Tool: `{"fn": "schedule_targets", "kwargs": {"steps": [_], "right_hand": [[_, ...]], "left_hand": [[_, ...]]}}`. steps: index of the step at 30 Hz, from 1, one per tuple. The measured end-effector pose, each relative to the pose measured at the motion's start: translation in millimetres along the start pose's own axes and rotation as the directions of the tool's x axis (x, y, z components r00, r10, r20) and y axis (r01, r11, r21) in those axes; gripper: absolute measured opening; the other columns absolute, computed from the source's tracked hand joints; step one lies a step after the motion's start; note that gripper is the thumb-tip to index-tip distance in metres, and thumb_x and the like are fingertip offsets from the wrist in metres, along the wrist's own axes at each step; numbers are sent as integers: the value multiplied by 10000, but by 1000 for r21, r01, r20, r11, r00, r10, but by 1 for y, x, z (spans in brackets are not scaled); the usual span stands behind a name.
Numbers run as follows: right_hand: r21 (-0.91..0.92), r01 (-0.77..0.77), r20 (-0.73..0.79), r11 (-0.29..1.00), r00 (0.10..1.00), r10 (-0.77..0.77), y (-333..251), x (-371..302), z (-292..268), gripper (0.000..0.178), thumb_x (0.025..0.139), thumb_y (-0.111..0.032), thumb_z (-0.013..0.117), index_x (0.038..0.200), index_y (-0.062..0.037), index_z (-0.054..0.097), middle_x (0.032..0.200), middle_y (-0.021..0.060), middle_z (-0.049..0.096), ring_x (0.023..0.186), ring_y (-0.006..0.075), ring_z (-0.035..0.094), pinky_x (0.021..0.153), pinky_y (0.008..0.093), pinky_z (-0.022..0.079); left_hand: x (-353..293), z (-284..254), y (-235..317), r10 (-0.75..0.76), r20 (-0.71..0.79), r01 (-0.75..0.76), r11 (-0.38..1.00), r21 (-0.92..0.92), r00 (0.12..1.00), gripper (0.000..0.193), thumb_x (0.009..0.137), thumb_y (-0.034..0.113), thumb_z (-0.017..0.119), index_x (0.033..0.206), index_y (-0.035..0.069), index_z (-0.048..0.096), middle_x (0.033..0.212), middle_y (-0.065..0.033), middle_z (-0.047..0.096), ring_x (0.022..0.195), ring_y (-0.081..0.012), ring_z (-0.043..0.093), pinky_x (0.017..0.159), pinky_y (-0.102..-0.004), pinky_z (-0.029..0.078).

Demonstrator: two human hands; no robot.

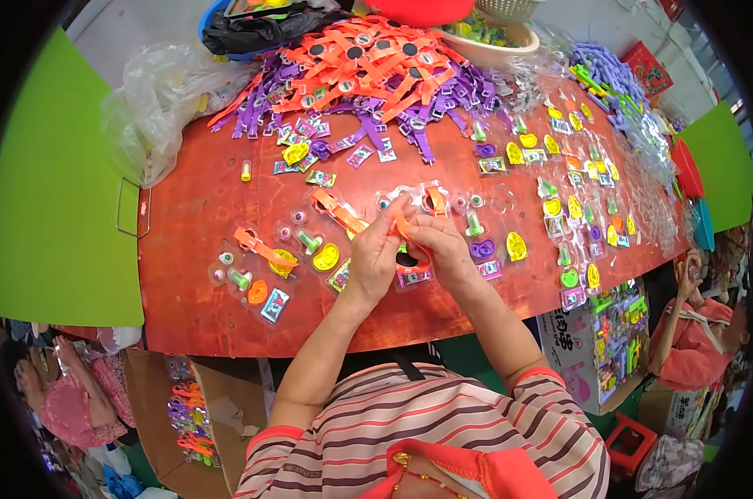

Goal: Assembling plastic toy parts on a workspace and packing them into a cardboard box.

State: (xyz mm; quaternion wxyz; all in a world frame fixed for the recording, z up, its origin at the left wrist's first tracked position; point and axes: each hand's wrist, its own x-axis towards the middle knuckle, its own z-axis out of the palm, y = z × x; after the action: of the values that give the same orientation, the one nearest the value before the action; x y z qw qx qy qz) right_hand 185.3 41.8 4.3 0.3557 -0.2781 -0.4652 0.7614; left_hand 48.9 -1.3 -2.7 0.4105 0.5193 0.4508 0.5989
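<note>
Over the middle of the red table, my left hand (375, 256) and my right hand (440, 241) are pinched together on an orange toy watch (403, 223). Its strap runs up between my fingertips, and its dark round face hangs below them. Clear blister trays lie around my hands. The left tray holds an orange watch strap (264, 251), a green-and-clear tube (240, 279), an orange ring-like piece (258, 292) and a small sachet (275, 305). Beside my right hand, another tray has a green tube (474, 223), a purple piece (482, 249) and a yellow piece (516, 246).
A heap of orange watches (368, 62) and purple watches (472, 96) covers the far side. Rows of partly filled trays (573, 208) stand at right. A clear plastic bag (156, 100) lies far left. Below the table are cardboard boxes (156, 416). Two people sit at the sides.
</note>
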Motion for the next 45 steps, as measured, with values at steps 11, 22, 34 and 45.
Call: {"fn": "schedule_targets", "kwargs": {"steps": [11,22,34,45], "right_hand": [[-7,77,-100,997,992,-77,-2,-5,2,216,892,-196,541,726,-59,539,575,-29,430,517,58,363,504,224,257],[-252,426,-477,869,726,-495,12,7,16,191,965,-232,496,995,-50,541,839,-11,487,738,59,441,642,209,381],[107,575,-635,811,667,-390,2,-3,-19,223,988,-168,486,865,1,564,853,77,601,883,135,572,793,273,457],[-809,264,-205,525,710,-673,15,-97,-52,64,903,-51,573,904,8,599,1054,155,553,941,270,562,815,346,462]], "left_hand": [[4,5,0,-33,61,36,998,-51,998,429,920,16,392,1339,-29,474,1219,-168,614,1113,-185,597,971,-292,447],[0,24,-10,-69,150,37,978,207,986,460,798,-40,391,1246,-60,492,1167,-213,583,1082,-324,584,931,-362,451],[5,58,-12,-452,155,444,654,-612,879,445,737,-104,422,1140,-25,595,1112,-176,614,1020,-256,618,917,-346,500],[36,82,-26,-531,353,489,139,-861,771,216,701,-59,477,864,44,574,849,-101,578,864,-276,577,801,-491,489]]}}
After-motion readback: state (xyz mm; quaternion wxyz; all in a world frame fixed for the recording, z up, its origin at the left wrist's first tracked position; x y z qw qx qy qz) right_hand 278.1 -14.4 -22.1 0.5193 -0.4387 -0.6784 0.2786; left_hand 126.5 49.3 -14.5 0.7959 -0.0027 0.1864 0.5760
